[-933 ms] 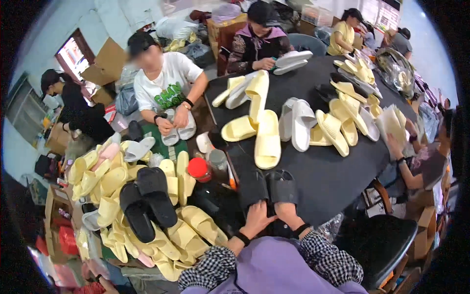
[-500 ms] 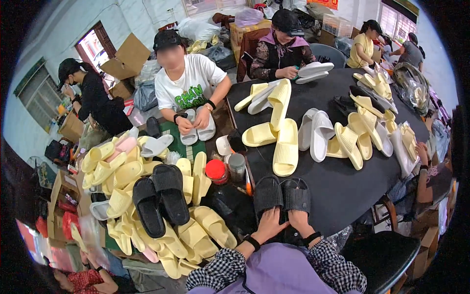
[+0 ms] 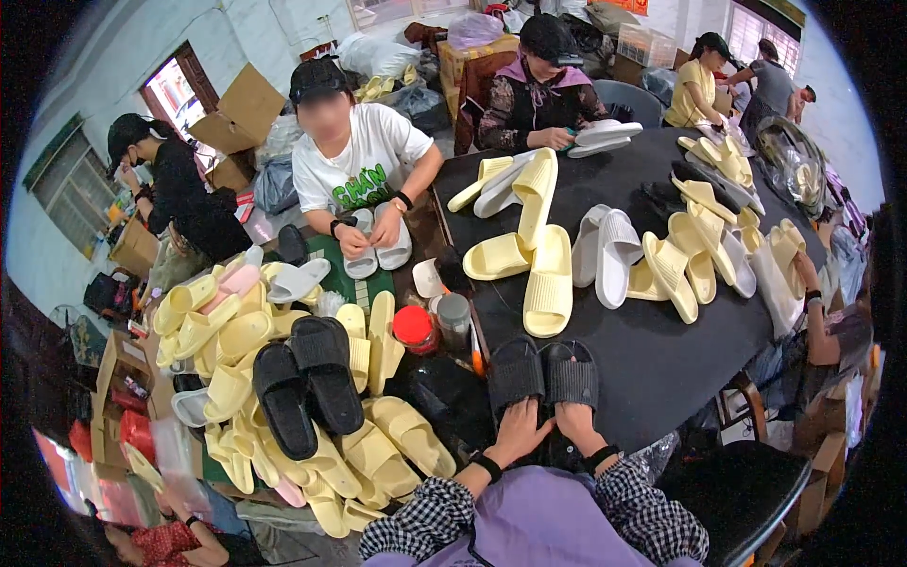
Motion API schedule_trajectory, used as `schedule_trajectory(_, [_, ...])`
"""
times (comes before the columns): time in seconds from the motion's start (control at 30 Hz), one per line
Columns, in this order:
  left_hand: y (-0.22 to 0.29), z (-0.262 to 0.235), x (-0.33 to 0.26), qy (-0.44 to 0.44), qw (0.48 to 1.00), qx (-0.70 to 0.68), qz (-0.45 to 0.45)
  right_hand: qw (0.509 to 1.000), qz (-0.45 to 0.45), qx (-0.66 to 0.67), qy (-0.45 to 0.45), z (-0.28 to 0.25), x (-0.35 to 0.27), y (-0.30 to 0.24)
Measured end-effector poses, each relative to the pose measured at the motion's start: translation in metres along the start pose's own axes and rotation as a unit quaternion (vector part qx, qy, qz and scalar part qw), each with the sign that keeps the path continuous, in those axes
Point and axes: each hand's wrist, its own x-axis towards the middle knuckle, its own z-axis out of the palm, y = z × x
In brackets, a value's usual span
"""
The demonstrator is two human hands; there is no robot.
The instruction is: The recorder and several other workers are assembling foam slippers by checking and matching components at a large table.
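Left fingers (image 3: 519,413) and right fingers (image 3: 572,414) tucked under straps (image 3: 573,386) of black slippers (image 3: 517,378) just ahead — tips hidden, can't tell if gripping. Uneven push could skew the pair into the yellow slipper (image 3: 548,288) beyond.

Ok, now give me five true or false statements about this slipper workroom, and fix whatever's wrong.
1. The left hand and right hand are at a side-by-side pair of black slippers. True.
2. The other black pair lies buried beneath the yellow slippers. False: the other black pair lies on top of the yellow slippers.
3. The red-lidded jar stands beside a grey-lidded jar. True.
4. The co-worker in white handles yellow slippers. False: the slippers at that co-worker's hands are pale grey.
5. The wearer's sleeves are plain purple. False: the sleeves are black-and-white checked.
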Motion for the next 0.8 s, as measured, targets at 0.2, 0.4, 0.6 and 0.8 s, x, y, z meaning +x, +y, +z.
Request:
schedule_trajectory(0.2, [-0.004,0.006,0.001,0.061,0.998,0.029,-0.018,0.984,-0.074,-0.154,0.042,-0.014,-0.006,-0.033])
schedule_trajectory(0.4, [-0.006,0.005,0.013,-0.034,0.998,0.023,-0.045,0.971,0.084,0.034,-0.223,-0.038,-0.022,-0.039])
schedule_trajectory(0.6, [-0.001,0.003,0.017,-0.008,0.998,0.020,-0.058,0.977,-0.136,0.162,0.008,-0.091,-0.049,-0.056])
schedule_trajectory(0.8, [-0.003,0.006,0.013,-0.037,0.997,0.027,-0.069,0.974,-0.008,0.224,0.042,-0.133,0.037,-0.074])
